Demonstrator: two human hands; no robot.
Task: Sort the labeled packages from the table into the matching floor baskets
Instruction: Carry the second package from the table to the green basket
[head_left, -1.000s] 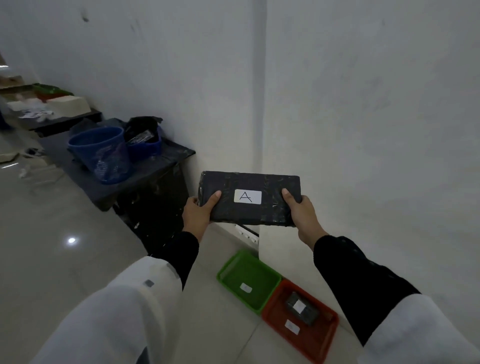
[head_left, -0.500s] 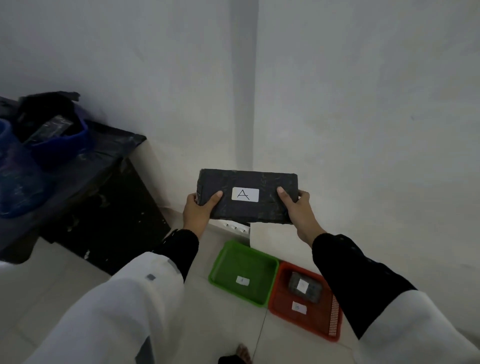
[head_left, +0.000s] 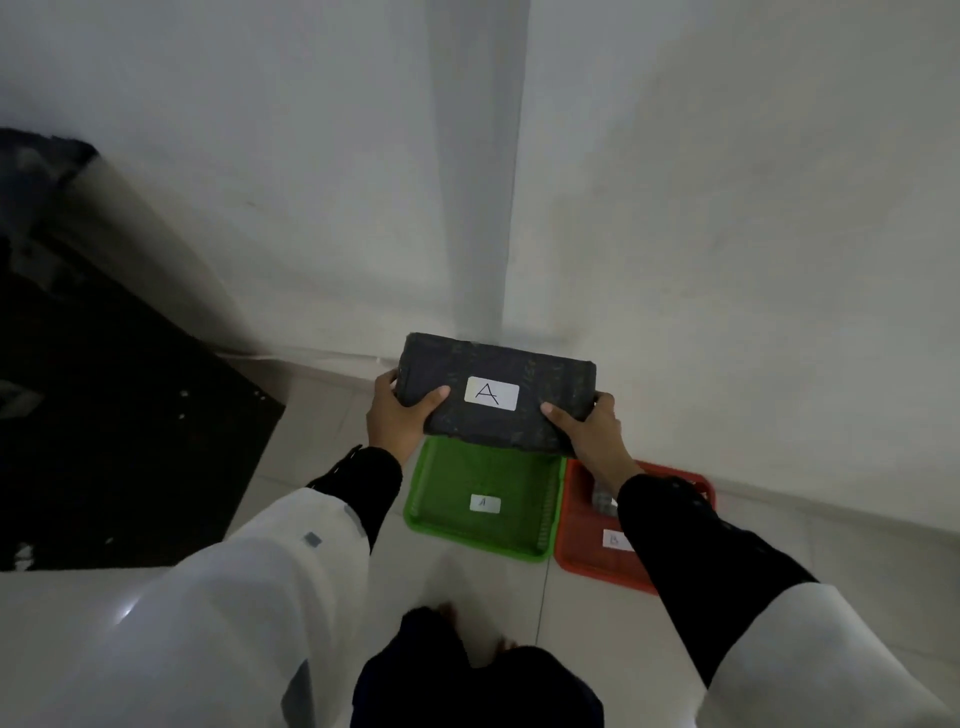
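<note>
A black wrapped package (head_left: 550, 387) with a white label reading A is held level in the air by both hands. My left hand (head_left: 397, 421) grips its left end and my right hand (head_left: 597, 434) grips its right end. Right below it on the floor lies a green basket (head_left: 441, 499) with a small A label inside. To its right, touching it, is a red basket (head_left: 582, 551) with a B label; my right forearm hides most of it, and something grey shows inside.
A dark table (head_left: 104, 415) fills the left side, its corner close to my left arm. White walls meet in a corner behind the baskets. My feet and dark trouser legs (head_left: 467, 670) show at the bottom on the pale tiled floor.
The view has tilted down and moved closer to the baskets. The package has come lower, now over the green basket. The blue buckets on the table have left the view.
</note>
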